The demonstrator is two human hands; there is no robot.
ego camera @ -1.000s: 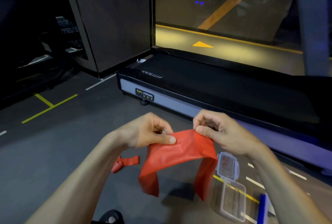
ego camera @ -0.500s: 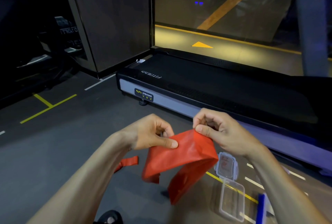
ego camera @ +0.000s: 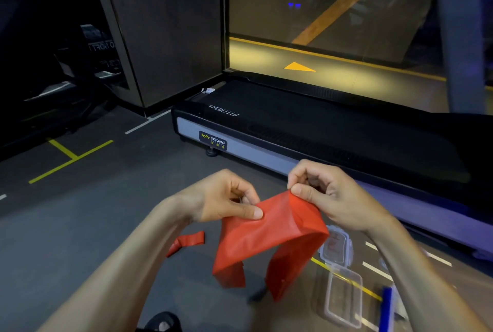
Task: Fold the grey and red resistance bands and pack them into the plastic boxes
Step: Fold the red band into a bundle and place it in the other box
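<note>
The treadmill (ego camera: 320, 129) lies along the far side of the dark floor, and just in front of its near edge the person holds the red resistance band (ego camera: 269, 235) in the air, both tails hanging; compared with half a second ago, when the tails swung crossed, they now hang apart and level, suggesting the fold is being squared before doubling over. The left hand (ego camera: 224, 198) pinches the band's top edge and the right hand (ego camera: 325, 193) pinches the opposite corner. Below the right wrist, near the treadmill, an open plastic box (ego camera: 344, 297) waits unfilled beside a closed one (ego camera: 336, 246) apparently already holding red; a second red band (ego camera: 188, 241) lies left.
</note>
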